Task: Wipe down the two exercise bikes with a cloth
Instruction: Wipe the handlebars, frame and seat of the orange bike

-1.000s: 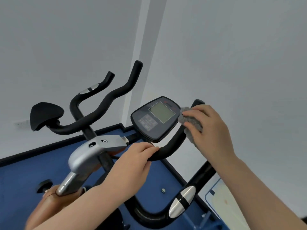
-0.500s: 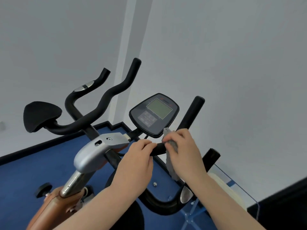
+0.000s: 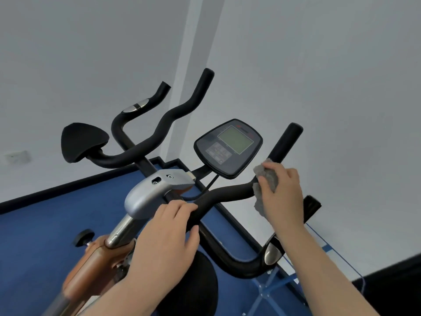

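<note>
While the left hand (image 3: 168, 238) sits low in the centre of the frame, fingers and thumb curled round the near bend of the black handlebar (image 3: 225, 192) to steady things, the right hand (image 3: 281, 192) is doing the actual work a bit further up and to the right. It's got the grey cloth (image 3: 265, 179) bunched in its fingers and pressed around the bar right where it turns up into the upright grip (image 3: 286, 142). Part of the cloth hangs below the hand.

So my read: we're mid-wipe on the right side of this bike's handlebar, nowhere near done overall. Next move probably calls for sliding the cloth up that grip to its tip, keeping the wrap snug so it covers the whole way round, not just the top face.

Just beyond the hands, centre frame, is the console (image 3: 227, 147) with its greenish screen, close to the cloth but not touching it. Silver stem cover (image 3: 155, 190) sits left of that. Further back, upper left, is a second bike's handlebar (image 3: 159, 135) with a black elbow pad (image 3: 83, 141), which I'd guess is the other bike waiting. White walls behind, blue floor (image 3: 45, 224) below.
</note>
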`<action>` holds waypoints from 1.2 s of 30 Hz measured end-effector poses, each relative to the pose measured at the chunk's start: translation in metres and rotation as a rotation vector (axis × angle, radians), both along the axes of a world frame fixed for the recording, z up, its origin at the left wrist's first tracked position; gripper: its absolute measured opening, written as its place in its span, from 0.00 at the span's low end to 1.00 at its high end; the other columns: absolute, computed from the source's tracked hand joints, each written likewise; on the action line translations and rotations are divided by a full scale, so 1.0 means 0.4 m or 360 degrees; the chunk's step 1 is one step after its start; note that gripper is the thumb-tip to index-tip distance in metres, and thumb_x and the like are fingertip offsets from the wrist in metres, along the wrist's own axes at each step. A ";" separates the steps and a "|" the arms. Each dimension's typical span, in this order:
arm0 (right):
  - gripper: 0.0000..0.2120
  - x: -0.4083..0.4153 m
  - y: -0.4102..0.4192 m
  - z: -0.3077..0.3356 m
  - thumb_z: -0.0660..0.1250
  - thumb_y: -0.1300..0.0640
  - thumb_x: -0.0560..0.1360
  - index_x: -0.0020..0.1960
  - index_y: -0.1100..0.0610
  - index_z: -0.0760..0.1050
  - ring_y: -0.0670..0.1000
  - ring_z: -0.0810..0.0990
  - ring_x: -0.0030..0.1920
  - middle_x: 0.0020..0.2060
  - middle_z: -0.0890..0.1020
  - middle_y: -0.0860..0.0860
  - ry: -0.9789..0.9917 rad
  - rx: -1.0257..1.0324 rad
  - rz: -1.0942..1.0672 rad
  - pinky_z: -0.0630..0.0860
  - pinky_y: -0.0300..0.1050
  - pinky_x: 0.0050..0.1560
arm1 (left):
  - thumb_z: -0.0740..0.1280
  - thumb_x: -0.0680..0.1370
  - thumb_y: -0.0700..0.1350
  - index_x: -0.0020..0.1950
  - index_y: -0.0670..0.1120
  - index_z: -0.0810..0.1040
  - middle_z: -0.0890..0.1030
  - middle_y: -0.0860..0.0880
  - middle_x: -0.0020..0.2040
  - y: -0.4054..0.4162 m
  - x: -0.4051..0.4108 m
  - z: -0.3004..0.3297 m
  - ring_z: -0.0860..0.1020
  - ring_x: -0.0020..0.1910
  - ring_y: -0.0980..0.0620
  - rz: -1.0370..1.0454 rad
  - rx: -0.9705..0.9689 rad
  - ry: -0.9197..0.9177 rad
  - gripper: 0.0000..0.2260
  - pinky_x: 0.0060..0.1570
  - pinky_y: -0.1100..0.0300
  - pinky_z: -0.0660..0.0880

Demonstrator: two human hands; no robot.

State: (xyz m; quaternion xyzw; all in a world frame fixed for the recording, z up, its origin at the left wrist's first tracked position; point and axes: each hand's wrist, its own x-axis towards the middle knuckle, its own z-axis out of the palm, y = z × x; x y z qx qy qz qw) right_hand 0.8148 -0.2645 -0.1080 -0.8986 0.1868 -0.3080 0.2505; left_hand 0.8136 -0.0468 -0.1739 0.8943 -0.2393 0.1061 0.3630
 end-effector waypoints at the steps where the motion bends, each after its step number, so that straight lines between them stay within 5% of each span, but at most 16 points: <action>1: 0.11 -0.005 0.030 -0.025 0.64 0.55 0.79 0.60 0.47 0.75 0.44 0.76 0.44 0.51 0.67 0.46 0.0014 -0.0004 0.0016 0.75 0.36 0.44 | 0.67 0.75 0.50 0.63 0.51 0.77 0.76 0.59 0.56 0.007 -0.005 -0.010 0.73 0.53 0.57 0.0018 -0.0048 0.0025 0.16 0.49 0.67 0.70; 4: 0.10 -0.023 0.118 -0.083 0.64 0.53 0.79 0.60 0.46 0.75 0.36 0.73 0.43 0.50 0.66 0.42 0.0137 -0.0282 0.0426 0.70 0.26 0.44 | 0.63 0.75 0.54 0.64 0.53 0.76 0.73 0.61 0.57 0.023 -0.019 -0.033 0.71 0.55 0.61 0.0037 -0.0166 0.0091 0.19 0.49 0.71 0.66; 6: 0.10 -0.002 0.095 -0.052 0.63 0.50 0.79 0.60 0.43 0.74 0.39 0.74 0.42 0.50 0.67 0.41 0.0222 -0.0327 0.0545 0.73 0.30 0.43 | 0.62 0.75 0.56 0.65 0.55 0.75 0.71 0.63 0.57 0.026 -0.021 -0.040 0.69 0.56 0.63 0.0030 -0.0206 0.0143 0.20 0.48 0.73 0.65; 8: 0.13 0.022 0.049 -0.020 0.60 0.49 0.80 0.64 0.42 0.72 0.44 0.76 0.40 0.52 0.69 0.43 0.0214 -0.0300 0.0331 0.76 0.40 0.41 | 0.62 0.75 0.57 0.65 0.56 0.74 0.70 0.65 0.56 0.027 -0.021 -0.045 0.67 0.56 0.65 0.0052 -0.0255 0.0162 0.19 0.47 0.76 0.65; 11: 0.18 0.014 0.082 -0.047 0.59 0.53 0.81 0.71 0.51 0.68 0.47 0.74 0.41 0.54 0.67 0.48 0.0208 -0.0392 0.0096 0.74 0.42 0.43 | 0.63 0.74 0.57 0.62 0.58 0.74 0.70 0.66 0.54 0.026 -0.024 -0.050 0.68 0.57 0.66 0.0091 -0.0335 0.0199 0.16 0.48 0.77 0.65; 16: 0.17 0.006 0.133 -0.064 0.62 0.53 0.79 0.68 0.47 0.71 0.43 0.71 0.39 0.50 0.66 0.43 0.0382 -0.0719 0.0796 0.65 0.30 0.37 | 0.64 0.74 0.56 0.61 0.56 0.76 0.73 0.64 0.54 0.030 -0.032 -0.056 0.70 0.57 0.65 0.0104 -0.0403 0.0228 0.17 0.52 0.77 0.64; 20: 0.16 0.029 0.088 -0.035 0.62 0.55 0.80 0.67 0.51 0.74 0.49 0.75 0.47 0.52 0.71 0.47 0.0249 -0.0554 0.0274 0.76 0.44 0.41 | 0.65 0.74 0.57 0.60 0.56 0.76 0.73 0.64 0.53 0.030 -0.037 -0.063 0.70 0.56 0.64 0.0127 -0.0436 0.0248 0.16 0.50 0.72 0.68; 25: 0.17 -0.008 0.150 -0.065 0.64 0.56 0.78 0.66 0.46 0.74 0.43 0.74 0.47 0.53 0.71 0.44 0.0450 -0.0671 0.1127 0.74 0.37 0.43 | 0.65 0.72 0.63 0.60 0.55 0.76 0.74 0.64 0.54 0.031 -0.042 -0.069 0.71 0.58 0.64 0.0136 -0.0488 0.0254 0.21 0.55 0.75 0.64; 29: 0.17 0.036 0.091 -0.032 0.62 0.56 0.79 0.67 0.46 0.74 0.47 0.77 0.44 0.52 0.74 0.45 0.0228 -0.0574 0.0537 0.72 0.38 0.41 | 0.59 0.65 0.76 0.61 0.60 0.73 0.71 0.67 0.55 0.033 -0.040 -0.072 0.68 0.58 0.67 0.0095 -0.0464 0.0283 0.32 0.54 0.75 0.64; 31: 0.18 0.000 0.141 -0.081 0.66 0.58 0.78 0.67 0.49 0.75 0.48 0.77 0.47 0.51 0.76 0.47 0.0153 -0.0537 0.0604 0.72 0.39 0.43 | 0.57 0.63 0.80 0.60 0.62 0.73 0.71 0.69 0.55 0.035 -0.039 -0.071 0.68 0.59 0.68 0.0086 -0.0527 0.0319 0.33 0.55 0.75 0.64; 34: 0.21 -0.042 0.158 -0.119 0.70 0.57 0.75 0.67 0.48 0.75 0.45 0.78 0.47 0.51 0.78 0.45 0.0216 -0.0686 0.1156 0.75 0.37 0.45 | 0.57 0.71 0.73 0.58 0.61 0.75 0.74 0.68 0.55 0.039 -0.047 -0.077 0.70 0.60 0.66 0.0081 -0.0623 0.0321 0.24 0.57 0.69 0.68; 36: 0.21 -0.012 0.109 -0.091 0.71 0.56 0.74 0.66 0.47 0.76 0.45 0.78 0.45 0.50 0.78 0.43 0.0108 -0.0765 0.0997 0.77 0.39 0.41 | 0.55 0.77 0.67 0.59 0.62 0.75 0.75 0.68 0.54 0.042 -0.053 -0.077 0.71 0.58 0.67 0.0115 -0.0643 0.0310 0.18 0.53 0.69 0.69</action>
